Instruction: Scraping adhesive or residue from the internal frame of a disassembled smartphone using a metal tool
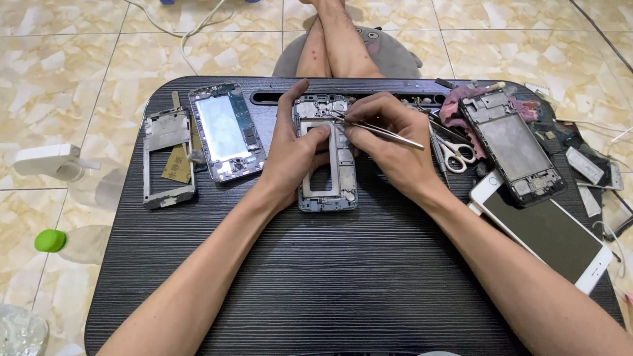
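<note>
An opened phone frame (328, 188) lies in the middle of the dark lap table (316, 277). My left hand (290, 155) rests on its left side, thumb and fingers pressing it down. My right hand (389, 142) pinches metal tweezers (389, 133), whose tips touch the upper part of the frame near its top right corner.
Left of my hands lie a metal mid-frame (168, 158) and a phone chassis with a silver plate (226, 130). At the right are white-handled scissors (455, 155), another stripped phone body (514, 148), a white phone face up (547, 231) and several small parts. A person's legs (330, 39) are beyond the table.
</note>
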